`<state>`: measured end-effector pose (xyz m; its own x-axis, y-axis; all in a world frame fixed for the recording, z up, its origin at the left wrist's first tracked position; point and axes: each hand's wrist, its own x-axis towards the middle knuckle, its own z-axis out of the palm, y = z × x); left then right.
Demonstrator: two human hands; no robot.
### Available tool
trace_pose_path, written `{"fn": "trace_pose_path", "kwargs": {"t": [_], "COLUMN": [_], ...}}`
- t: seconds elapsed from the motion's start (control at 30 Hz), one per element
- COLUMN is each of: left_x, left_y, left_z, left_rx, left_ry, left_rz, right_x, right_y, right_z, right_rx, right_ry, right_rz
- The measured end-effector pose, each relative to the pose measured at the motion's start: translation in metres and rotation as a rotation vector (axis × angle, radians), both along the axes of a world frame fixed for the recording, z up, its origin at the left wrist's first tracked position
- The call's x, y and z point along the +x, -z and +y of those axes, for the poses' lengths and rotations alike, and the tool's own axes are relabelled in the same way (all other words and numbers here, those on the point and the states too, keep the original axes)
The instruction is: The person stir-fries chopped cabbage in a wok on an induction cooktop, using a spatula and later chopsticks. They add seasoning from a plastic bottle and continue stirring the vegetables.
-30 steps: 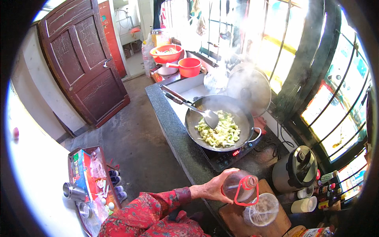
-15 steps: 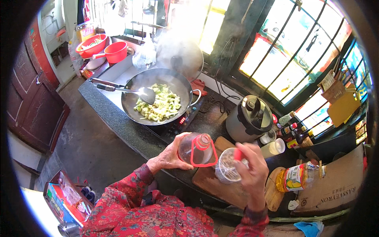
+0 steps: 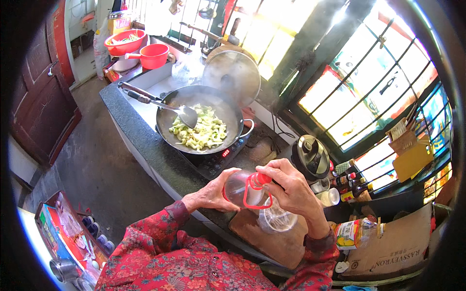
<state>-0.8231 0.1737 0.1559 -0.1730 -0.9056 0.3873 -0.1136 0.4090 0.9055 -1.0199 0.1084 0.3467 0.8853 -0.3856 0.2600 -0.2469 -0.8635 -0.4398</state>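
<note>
My left hand (image 3: 211, 192) is wrapped round a clear plastic bottle (image 3: 237, 188) with a red carrying loop. Over the bottle's mouth, my right hand (image 3: 290, 188) grips a red cap (image 3: 262, 178) between thumb and fingers. Just below, a clear plastic tub (image 3: 277, 220) stands on a wooden cutting board (image 3: 296, 245); what it contains cannot be made out. Ahead to the left, a wok (image 3: 167, 138) holds chopped pale-green vegetables (image 3: 206, 133), with a metal spatula (image 3: 188, 116) lying across its left rim. Steam rises from the wok.
The wok sits on a cooktop with a lit display (image 3: 225, 153). Behind it leans a round lid (image 3: 232, 80). A pressure cooker (image 3: 310, 157), several seasoning bottles (image 3: 345, 179), an oil bottle (image 3: 354, 234) and cardboard (image 3: 395, 247) line the right. Red basins (image 3: 125, 47) stand at far left.
My right hand has brought the red cap from over the tub leftward onto the bottle's mouth. My left hand still holds the bottle. The view has shifted slightly.
</note>
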Motion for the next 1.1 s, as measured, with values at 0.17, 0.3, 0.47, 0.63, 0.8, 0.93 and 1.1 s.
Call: {"fn": "trace_pose_path", "kwargs": {"t": [0.17, 0.3, 0.47, 0.63, 0.8, 0.93, 1.1], "left_x": [-0.008, -0.008, -0.004, -0.005, -0.004, -0.010, -0.027], "left_y": [0.008, 0.005, 0.001, 0.001, 0.005, 0.009, 0.021], "left_z": [-0.008, -0.004, 0.000, -0.001, -0.002, 0.000, -0.001], "left_rx": [-0.103, -0.053, -0.026, -0.073, -0.041, -0.122, -0.233], "left_ry": [-0.030, -0.009, -0.021, -0.041, -0.056, -0.106, -0.249], "left_rz": [0.050, 0.086, 0.076, 0.087, 0.108, 0.128, 0.203], "right_x": [0.005, 0.018, 0.036, 0.040, 0.041, 0.041, 0.030], "right_y": [-0.013, -0.032, -0.050, -0.051, -0.041, -0.041, -0.046], "right_z": [-0.002, 0.005, 0.009, -0.002, -0.003, 0.001, -0.009], "right_rx": [-0.108, -0.175, -0.206, -0.110, -0.140, -0.212, -0.167], "right_ry": [-0.021, -0.064, -0.129, -0.008, 0.005, -0.032, 0.047], "right_rz": [0.064, 0.221, 0.426, 0.552, 0.511, 0.510, 0.810]}}
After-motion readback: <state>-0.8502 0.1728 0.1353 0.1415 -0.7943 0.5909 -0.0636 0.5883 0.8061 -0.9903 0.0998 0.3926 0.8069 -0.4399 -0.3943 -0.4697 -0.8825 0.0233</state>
